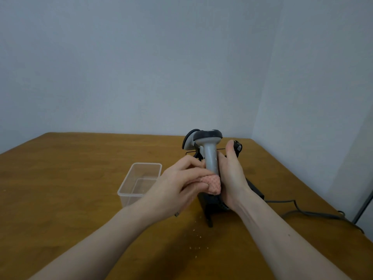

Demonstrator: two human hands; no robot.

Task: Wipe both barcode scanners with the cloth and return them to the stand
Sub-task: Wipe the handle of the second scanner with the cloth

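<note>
Pink waffle-weave cloth [212, 185] is bunched in the left hand [181, 184], whose fingers curl round it and press it against the lower end of a grey scanner [211, 156]. The right hand [232, 178] grasps that scanner from the other side, thumb pointing up, holding it upright in front of the person at about twelve o'clock. Its dark-capped head sits at the top. Behind it, a touch toward eleven o'clock, a second scanner [188, 141] shows only its head, and I cannot tell whether it sits in the stand. The black stand [210, 203] is directly below the hands on the wooden table [80, 178]. A clear plastic tub [139, 182] sits at nine o'clock of the hands, and a grey cable [298, 209] trails off toward four o'clock.

The wiping looks to be on the handle now. To do it well, I would say the right hand should keep a firm, steady hold while the left draws the cloth along the full length of the handle, turning the scanner so the hidden side gets covered too. The head and its window deserve a gentler pass. The cable may snag if the scanner is swung wide.
</note>
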